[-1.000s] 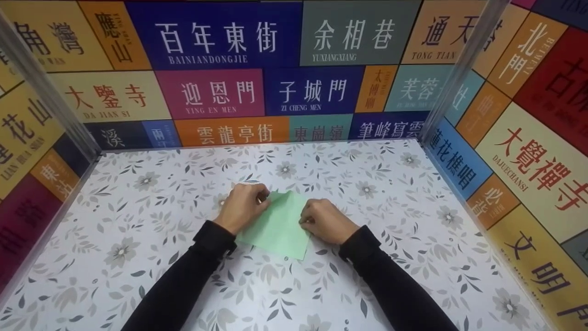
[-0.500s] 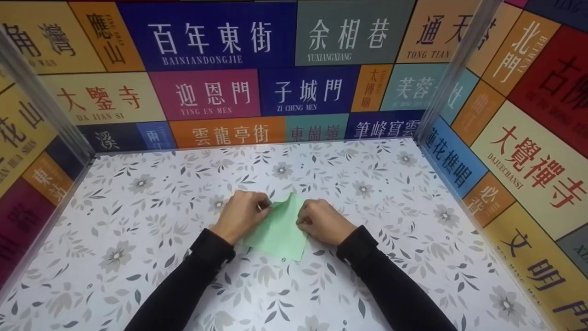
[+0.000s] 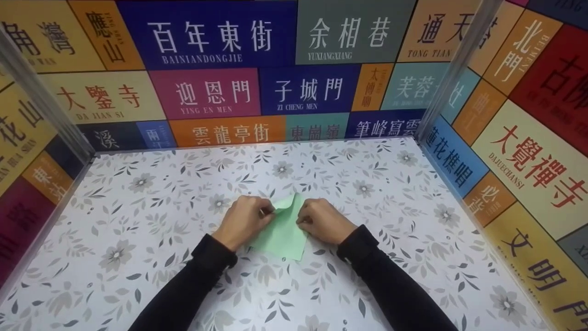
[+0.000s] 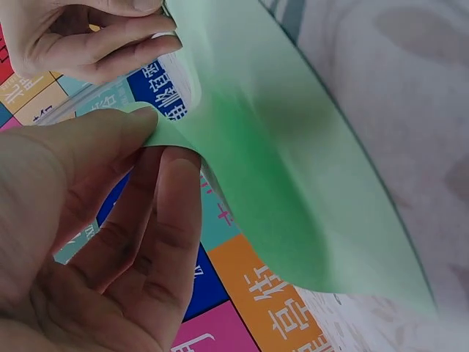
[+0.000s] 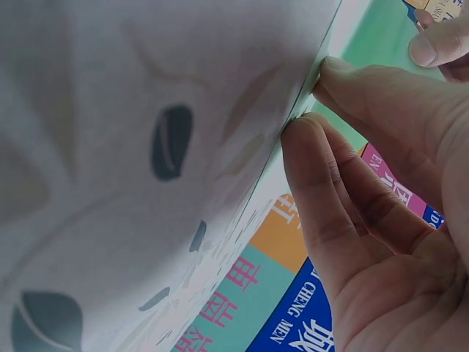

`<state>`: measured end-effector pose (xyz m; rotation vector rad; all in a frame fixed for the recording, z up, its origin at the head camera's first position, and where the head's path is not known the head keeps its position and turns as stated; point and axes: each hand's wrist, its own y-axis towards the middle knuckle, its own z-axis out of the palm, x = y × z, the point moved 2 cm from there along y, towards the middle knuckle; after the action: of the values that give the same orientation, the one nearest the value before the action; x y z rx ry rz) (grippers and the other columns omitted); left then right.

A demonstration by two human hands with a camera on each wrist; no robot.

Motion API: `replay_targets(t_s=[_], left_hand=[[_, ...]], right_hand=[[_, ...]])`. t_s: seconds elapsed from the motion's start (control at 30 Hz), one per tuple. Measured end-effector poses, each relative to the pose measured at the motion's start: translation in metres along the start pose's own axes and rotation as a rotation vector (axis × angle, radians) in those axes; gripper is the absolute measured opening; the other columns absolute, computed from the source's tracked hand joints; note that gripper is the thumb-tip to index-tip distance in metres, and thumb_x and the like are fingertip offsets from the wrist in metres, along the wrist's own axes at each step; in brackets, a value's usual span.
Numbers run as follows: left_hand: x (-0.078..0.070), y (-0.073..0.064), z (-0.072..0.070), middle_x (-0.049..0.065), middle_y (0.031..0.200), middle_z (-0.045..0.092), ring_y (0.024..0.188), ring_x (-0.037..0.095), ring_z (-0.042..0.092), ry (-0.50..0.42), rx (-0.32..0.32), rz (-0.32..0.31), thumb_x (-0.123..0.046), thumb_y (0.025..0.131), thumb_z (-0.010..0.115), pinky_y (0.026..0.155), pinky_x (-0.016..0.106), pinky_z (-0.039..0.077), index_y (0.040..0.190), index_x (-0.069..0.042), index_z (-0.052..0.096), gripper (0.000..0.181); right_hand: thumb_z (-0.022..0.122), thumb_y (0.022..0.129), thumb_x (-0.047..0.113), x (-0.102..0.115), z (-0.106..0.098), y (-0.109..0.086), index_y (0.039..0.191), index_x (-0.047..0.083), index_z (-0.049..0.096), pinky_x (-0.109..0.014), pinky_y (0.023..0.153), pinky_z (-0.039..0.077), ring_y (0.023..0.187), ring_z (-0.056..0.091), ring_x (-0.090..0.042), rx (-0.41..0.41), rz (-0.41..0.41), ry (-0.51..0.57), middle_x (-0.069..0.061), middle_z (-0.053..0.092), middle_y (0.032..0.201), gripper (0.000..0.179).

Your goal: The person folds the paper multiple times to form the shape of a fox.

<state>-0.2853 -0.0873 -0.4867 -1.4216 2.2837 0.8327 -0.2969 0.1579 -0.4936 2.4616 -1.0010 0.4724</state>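
The left hand pinches the upper-left part of a light green sheet of thin paper between thumb and fingertips, its other fingers bent. The right hand grips the sheet's right edge, thumb and fingertips close to the table. The sheet lies between the hands, near the middle of a white tabletop printed with grey flowers and leaves; its upper part bows up in a curl, while its lower corner lies nearly flat, pointing toward the person. Black long sleeves cover both forearms.

Beyond, the table's far edge meets a back wall of coloured lettered panels. A navy panel reads 百年東街, BAINIANDONGJIE; a grey-green one, 余相巷, YUXIANGXIANG; a pink one, YING EN MEN; a smaller navy panel, ZI CHENG MEN. A cream panel on the right wall reads DAJUECHANSI. Bare floral surface runs around the sheet, and all walls stand well apart from the hands.
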Motion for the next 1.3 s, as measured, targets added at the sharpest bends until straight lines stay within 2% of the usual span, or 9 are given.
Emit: replay_targets(t_s=[0.37, 0.77, 0.97, 1.3], left_hand=[[-0.009, -0.004, 0.0, 0.007, 0.097, 0.09, 0.084, 0.023, 0.083, 0.012, -0.001, 0.049, -0.004, 0.096, 0.091, 0.079, 0.04, 0.072, 0.1, -0.01, 0.091, 0.008], [-0.017, -0.009, -0.002, 0.007, 0.099, 0.09, 0.086, 0.023, 0.084, 0.003, 0.032, 0.056, -0.003, 0.095, 0.091, 0.081, 0.04, 0.072, 0.102, -0.011, 0.091, 0.01], [-0.018, -0.011, 0.001, 0.008, 0.098, 0.09, 0.088, 0.024, 0.085, -0.004, 0.041, 0.071, -0.003, 0.095, 0.091, 0.085, 0.041, 0.073, 0.101, -0.009, 0.091, 0.009], [-0.019, -0.015, 0.007, 0.008, 0.095, 0.088, 0.085, 0.022, 0.083, 0.029, 0.047, 0.082, -0.003, 0.094, 0.092, 0.082, 0.04, 0.072, 0.098, -0.011, 0.091, 0.009]], right_hand=[[0.087, 0.092, -0.004, -0.002, 0.001, 0.002, 0.093, 0.005, 0.089, -0.038, 0.087, 0.071, 0.094, 0.082, -0.027, -0.002, 0.016, -0.004, -0.012, 0.083, 0.099, 0.009], [0.086, 0.092, -0.007, 0.001, 0.0, 0.002, 0.093, 0.003, 0.09, -0.039, 0.084, 0.07, 0.091, 0.081, -0.026, -0.012, 0.002, 0.006, -0.012, 0.083, 0.098, 0.011], [0.087, 0.092, -0.004, -0.003, 0.001, 0.001, 0.092, 0.004, 0.09, -0.036, 0.084, 0.07, 0.09, 0.08, -0.024, -0.015, 0.016, 0.003, -0.009, 0.083, 0.097, 0.008], [0.09, 0.093, -0.002, -0.002, 0.001, 0.0, 0.097, 0.003, 0.09, -0.036, 0.082, 0.069, 0.088, 0.078, -0.023, 0.006, 0.046, 0.006, -0.01, 0.081, 0.097, 0.007]])
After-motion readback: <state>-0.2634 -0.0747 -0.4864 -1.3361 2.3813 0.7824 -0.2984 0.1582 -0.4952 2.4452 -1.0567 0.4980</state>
